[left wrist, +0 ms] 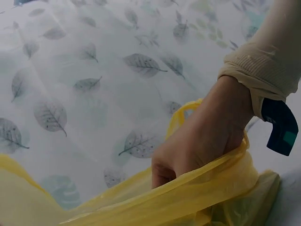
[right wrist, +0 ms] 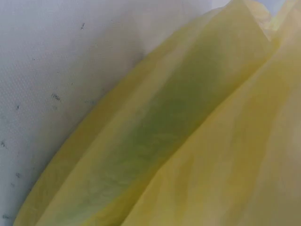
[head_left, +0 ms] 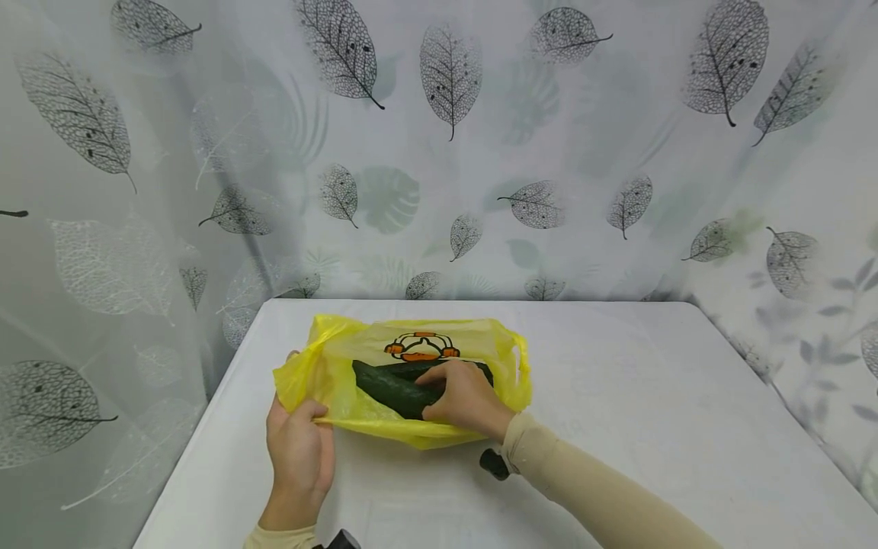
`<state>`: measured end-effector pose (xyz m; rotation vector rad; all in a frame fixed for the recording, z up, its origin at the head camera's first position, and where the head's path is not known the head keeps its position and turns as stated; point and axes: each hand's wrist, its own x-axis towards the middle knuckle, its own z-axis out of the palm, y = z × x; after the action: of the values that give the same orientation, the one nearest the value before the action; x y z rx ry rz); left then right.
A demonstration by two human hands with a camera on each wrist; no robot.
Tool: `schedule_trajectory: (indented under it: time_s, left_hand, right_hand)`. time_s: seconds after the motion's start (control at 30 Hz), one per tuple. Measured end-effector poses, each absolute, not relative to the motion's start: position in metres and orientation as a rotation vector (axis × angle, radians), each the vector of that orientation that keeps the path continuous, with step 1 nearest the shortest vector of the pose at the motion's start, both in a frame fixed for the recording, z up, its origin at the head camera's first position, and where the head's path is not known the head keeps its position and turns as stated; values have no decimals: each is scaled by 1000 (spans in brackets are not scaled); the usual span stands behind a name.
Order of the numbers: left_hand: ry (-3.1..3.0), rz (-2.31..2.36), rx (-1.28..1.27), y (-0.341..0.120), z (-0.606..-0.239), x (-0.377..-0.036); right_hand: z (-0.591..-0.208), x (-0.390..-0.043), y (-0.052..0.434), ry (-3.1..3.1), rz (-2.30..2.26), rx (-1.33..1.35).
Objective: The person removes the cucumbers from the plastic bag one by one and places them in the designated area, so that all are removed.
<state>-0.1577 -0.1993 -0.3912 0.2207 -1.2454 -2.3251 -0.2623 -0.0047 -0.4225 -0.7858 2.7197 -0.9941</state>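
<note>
A yellow plastic bag (head_left: 343, 343) with an orange and black print lies across the table, its mouth spread open. At the bag's left end, my left hand (head_left: 298, 450) pinches the rim between thumb and fingers. Inside lies a dark green cucumber (head_left: 391, 389), with more dark green behind it. Reaching in over the front rim, my right hand (head_left: 466, 400) grips the cucumber with thumb and fingers on either side. The left wrist view shows the right hand (left wrist: 202, 136) with its fingertips hidden by the bag. A green shape (right wrist: 164, 117) shows through the thin plastic in the right wrist view.
The white table (head_left: 617, 381) extends to the right and in front of the bag. Behind it hangs a leaf-patterned curtain (head_left: 480, 175), which also runs along both sides. A dark wrist camera (head_left: 494, 463) sticks out below the right sleeve (head_left: 583, 473).
</note>
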Motion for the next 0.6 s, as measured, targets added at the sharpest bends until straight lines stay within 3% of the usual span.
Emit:
schedule_trajectory:
  time_s: [0.6]
  left_hand:
    - [-1278,-2340,228,-199,-391,-160]
  right_hand:
    - [-410,-262,17,2537,-1285,-775]
